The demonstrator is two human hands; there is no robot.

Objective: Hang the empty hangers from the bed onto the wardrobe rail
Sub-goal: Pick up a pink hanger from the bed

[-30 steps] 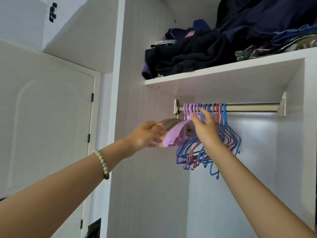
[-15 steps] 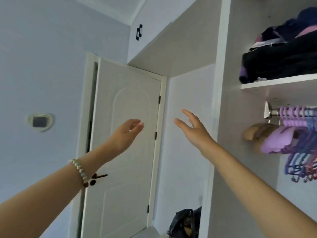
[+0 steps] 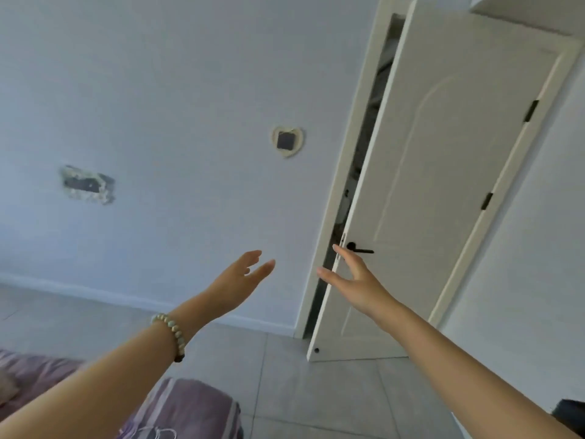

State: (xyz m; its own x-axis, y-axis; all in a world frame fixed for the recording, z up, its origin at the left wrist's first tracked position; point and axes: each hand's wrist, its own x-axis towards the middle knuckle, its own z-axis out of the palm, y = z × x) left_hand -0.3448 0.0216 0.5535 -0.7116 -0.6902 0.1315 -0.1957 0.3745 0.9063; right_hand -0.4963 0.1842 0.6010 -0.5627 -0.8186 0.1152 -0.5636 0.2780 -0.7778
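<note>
While I view from the head camera, labels read:
Left hand (image 3: 235,285): fingers spread, empty, beaded bracelet (image 3: 171,334) on wrist
Right hand (image 3: 356,280): fingers spread, empty
Hangers: I cannot see any
Bed (image 3: 190,403): purple corner, lower left
Door (image 3: 421,185): ajar

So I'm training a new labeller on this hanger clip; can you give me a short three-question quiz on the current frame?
1. True or false: the left hand holds a hanger.
2. What does the left wrist wear?
3. The door is: A) shut, B) ajar, C) missing.

Key
1. False. Both the left and the right hand are open and hold nothing.
2. A bead bracelet.
3. B. A dark gap shows along its handle edge.
</note>
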